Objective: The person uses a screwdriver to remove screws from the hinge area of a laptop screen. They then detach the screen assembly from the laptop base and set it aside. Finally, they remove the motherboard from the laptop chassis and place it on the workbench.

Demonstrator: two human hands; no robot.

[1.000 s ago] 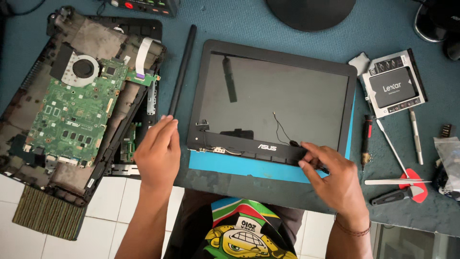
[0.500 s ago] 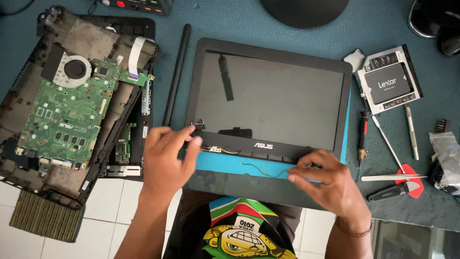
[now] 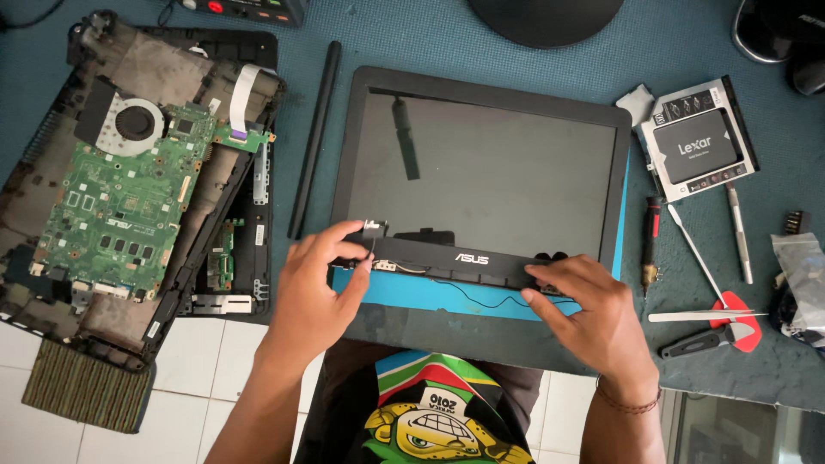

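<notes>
Glossy black bezel (image 3: pixel 447 254), newly lifted.

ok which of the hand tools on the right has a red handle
The screwdriver, lying nearly upright just right of the screen panel. The spudger and the pen-like tool beside it are silver, and the tool below is black-handled.

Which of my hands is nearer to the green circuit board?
Left. Your left hand grips the screen frame's near-left corner, just right of the green circuit board. Your right hand is further right, at the frame's bottom edge.
</notes>
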